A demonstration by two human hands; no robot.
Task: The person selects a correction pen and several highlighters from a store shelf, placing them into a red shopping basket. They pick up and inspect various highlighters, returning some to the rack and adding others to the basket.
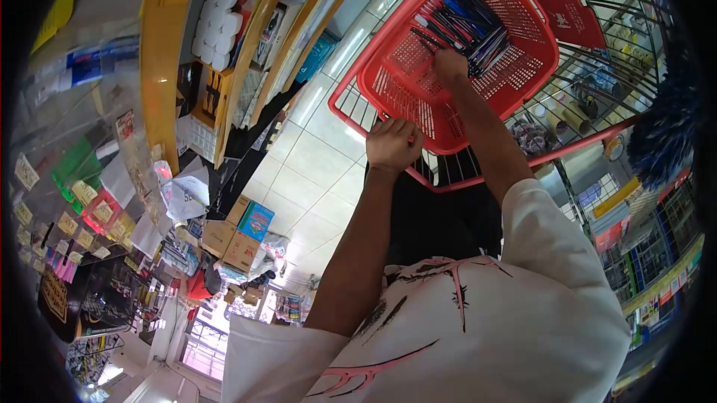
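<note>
A red perforated plastic basket point(523, 100) sits in a wire shopping cart. Many pens point(474, 22) lie in a loose pile inside it, mostly dark, blue and white, with some red. My right hand point(450, 67) reaches into the basket at the pile's near left side. Its fingers are closed on a dark pen point(424, 38), partly hidden by the hand. At the basket's near left corner, my left hand point(393, 144) is curled closed over the rim; its fingertips are partly hidden.
The cart's red-edged wire frame point(340, 108) surrounds the basket. Shelves point(243, 67) with packaged goods stand at left, cardboard boxes point(230, 242) on the tiled floor point(317, 179). A blue bristly duster point(665, 130) hangs at right, by more stocked shelves.
</note>
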